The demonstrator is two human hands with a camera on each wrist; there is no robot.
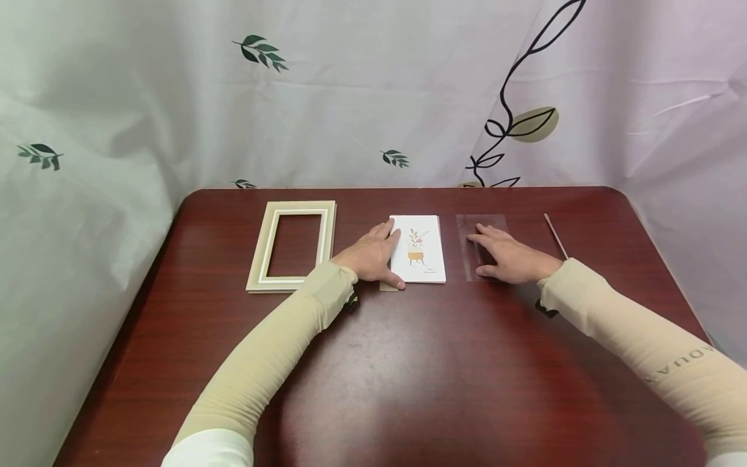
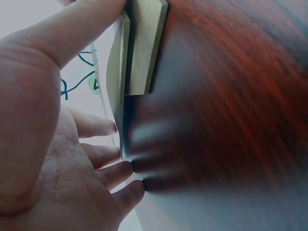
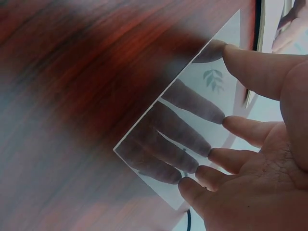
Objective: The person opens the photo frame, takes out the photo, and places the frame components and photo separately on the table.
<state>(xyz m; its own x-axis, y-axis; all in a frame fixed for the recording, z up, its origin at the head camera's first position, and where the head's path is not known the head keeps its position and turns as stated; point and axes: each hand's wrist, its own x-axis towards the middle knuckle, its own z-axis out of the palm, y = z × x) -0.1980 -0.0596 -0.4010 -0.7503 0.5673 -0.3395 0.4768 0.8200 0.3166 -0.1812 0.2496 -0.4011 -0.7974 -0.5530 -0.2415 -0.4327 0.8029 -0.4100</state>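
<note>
My left hand (image 1: 367, 254) lies at the left edge of a white card (image 1: 432, 243) printed with a potted plant, thumb by its near left corner. A small tan piece (image 1: 388, 287) sticks out under that corner; in the left wrist view a tan board (image 2: 144, 48) shows beside the thumb, and the fingers reach down to the table. My right hand (image 1: 506, 255) is over a clear plastic sheet (image 1: 469, 259), fingers spread. The right wrist view has its fingertips (image 3: 216, 120) touching the sheet, which mirrors them.
A cream picture frame (image 1: 260, 246) with a rectangular opening lies to the left of my left hand. Beyond my right hand is a thin rod (image 1: 556, 235). The dark red table (image 1: 420, 363) ends at a white curtain (image 1: 338, 97) with leaf prints behind it.
</note>
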